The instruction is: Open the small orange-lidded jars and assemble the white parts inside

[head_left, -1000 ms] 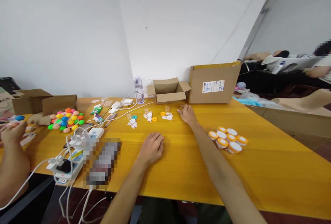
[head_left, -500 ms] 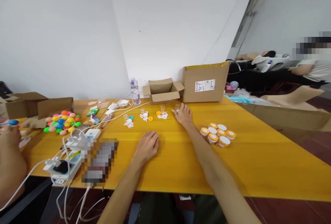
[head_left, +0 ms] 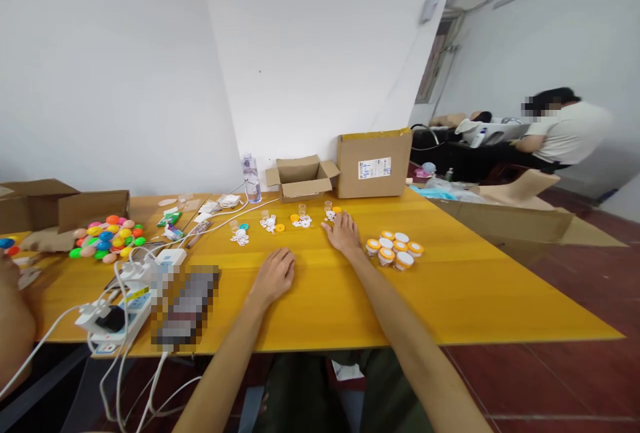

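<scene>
My right hand point(head_left: 344, 232) is at the far-right parts group, fingers and thumb apart, touching or just over small white plastic pieces point(head_left: 330, 216). Just beyond its fingertips are an orange ring point(head_left: 337, 210) and a small clear cup point(head_left: 328, 206). My left hand point(head_left: 276, 273) rests palm down on the wooden table point(head_left: 310, 313), its fingers loosely bent and nothing visible in them. Three similar groups lie to the left, one with a teal ring point(head_left: 244, 226). Several round containers with white and orange lids point(head_left: 400, 246) are clustered right of my right hand.
An open carton point(head_left: 306, 188), a taped box point(head_left: 375, 166) and a water bottle point(head_left: 251, 180) stand at the back. On the left are colourful balls point(head_left: 113, 236), power strips point(head_left: 135, 300) with cables and a blurred phone point(head_left: 189, 306). Another person's arm point(head_left: 13, 320) is far left.
The view has turned right, so things appear further left. My right hand has drawn back slightly, uncovering the orange ring and white pieces. My left hand stays on the table.
</scene>
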Demonstrator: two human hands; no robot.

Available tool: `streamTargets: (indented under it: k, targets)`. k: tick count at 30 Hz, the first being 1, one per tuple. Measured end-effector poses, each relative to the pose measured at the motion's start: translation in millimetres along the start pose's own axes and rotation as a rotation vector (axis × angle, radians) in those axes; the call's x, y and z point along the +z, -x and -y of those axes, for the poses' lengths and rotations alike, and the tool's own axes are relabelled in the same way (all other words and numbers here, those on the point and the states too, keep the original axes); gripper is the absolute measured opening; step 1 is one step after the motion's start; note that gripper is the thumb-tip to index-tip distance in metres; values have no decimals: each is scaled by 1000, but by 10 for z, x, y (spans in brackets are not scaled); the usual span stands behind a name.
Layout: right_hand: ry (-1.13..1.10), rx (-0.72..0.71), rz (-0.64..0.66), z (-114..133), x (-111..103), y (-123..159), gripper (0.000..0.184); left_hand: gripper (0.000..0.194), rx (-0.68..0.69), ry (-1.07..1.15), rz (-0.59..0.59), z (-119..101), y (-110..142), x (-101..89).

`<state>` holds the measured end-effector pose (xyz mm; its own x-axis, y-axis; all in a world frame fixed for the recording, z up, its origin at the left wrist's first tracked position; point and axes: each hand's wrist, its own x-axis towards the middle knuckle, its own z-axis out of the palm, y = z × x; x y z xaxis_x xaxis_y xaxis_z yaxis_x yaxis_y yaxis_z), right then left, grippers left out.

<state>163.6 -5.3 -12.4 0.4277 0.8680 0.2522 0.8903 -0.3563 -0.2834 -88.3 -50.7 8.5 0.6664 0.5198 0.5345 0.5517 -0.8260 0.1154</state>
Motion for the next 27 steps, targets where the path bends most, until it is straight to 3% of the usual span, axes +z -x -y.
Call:
streamTargets:
  k: [5, 12, 20, 27]
  targets:
    - [32, -7, 78, 43, -125, 172, 69, 19, 0, 10, -2, 7, -8, -11]
    - [36, -15, 87, 92, -267, 293, 64, 19, 19, 7, 1, 9, -16, -42]
    - [56, 40, 85, 144, -309, 293, 67, 20, 23, 20, -5, 28, -3, -31]
    - [76, -34, 89, 149, -368, 204, 62, 20, 13, 36, -2, 56, 3, -3]
